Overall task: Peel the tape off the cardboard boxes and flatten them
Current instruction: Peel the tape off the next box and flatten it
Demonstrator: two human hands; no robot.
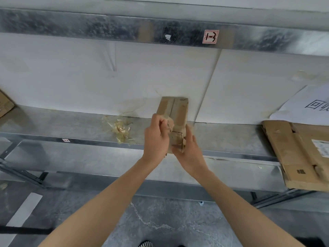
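The box (175, 118) points to twelve o'clock; left hand (156, 138) pinches its tape (168, 122); right hand (188, 150) grips its six o'clock end.

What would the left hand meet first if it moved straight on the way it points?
The small cardboard box, whose edge the left hand grips; behind it, probably the white back panel.

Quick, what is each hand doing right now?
Left hand: fingers curled, pinching what looks like tape on the cardboard box.
Right hand: closed, holding the cardboard box's near end.
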